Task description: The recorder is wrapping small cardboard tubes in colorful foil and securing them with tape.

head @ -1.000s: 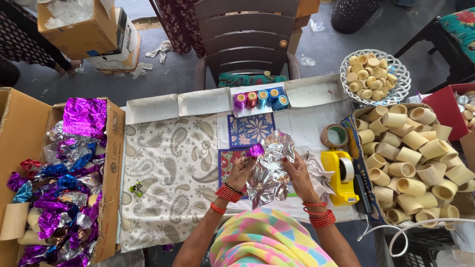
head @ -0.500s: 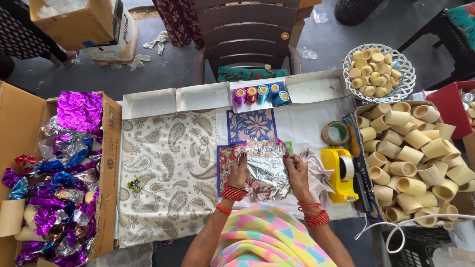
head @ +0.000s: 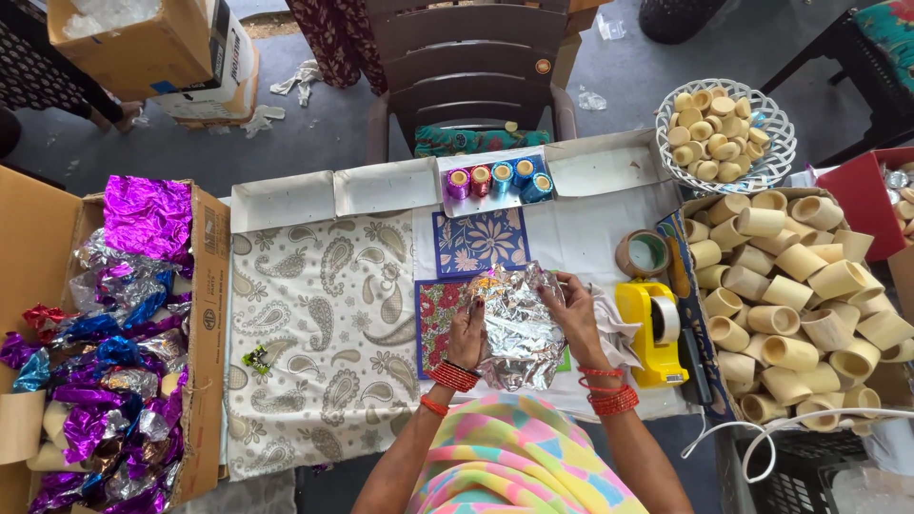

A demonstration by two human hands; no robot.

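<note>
Both my hands hold a crumpled sheet of silver foil [head: 519, 328] over the table, above a red floral card [head: 434, 314]. My left hand [head: 466, 331] grips the foil's left edge and my right hand [head: 574, 309] grips its upper right side. Whatever is inside the foil is hidden. Red bangles sit on both wrists. A blue floral card [head: 481, 240] lies just beyond the foil.
A yellow tape dispenser [head: 651, 333] and tape roll [head: 644, 255] stand to the right. A box of pale cardboard tubes [head: 800, 305] fills the right side; a white basket [head: 776, 128] holds smaller tubes. A carton of foil-wrapped pieces [head: 105, 352] sits left. Thread spools [head: 497, 178] and a chair [head: 466, 67] are behind.
The purple piece seen at the foil's left edge a second ago is now covered by the silver foil. My hands have closed in around the foil.
</note>
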